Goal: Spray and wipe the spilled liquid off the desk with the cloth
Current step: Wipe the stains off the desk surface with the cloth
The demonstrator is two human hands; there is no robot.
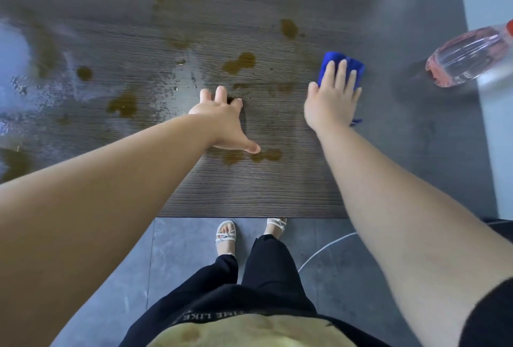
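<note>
Brown puddles of spilled liquid (240, 62) dot the dark wood-grain desk (249, 191), with wet spray sheen to the left. My right hand (331, 102) lies flat on a folded blue cloth (354, 65), pressing it onto the desk right of the puddles. My left hand (222, 121) rests open on the desk, fingers spread, between two stains. A clear spray bottle (469, 58) with pink liquid and a red top stands at the far right of the desk.
The desk's front edge runs just above my sandalled feet (226, 234) on grey floor tiles. A white cable (327, 246) curves across the floor at the right. A pale wall (488, 124) borders the desk on the right.
</note>
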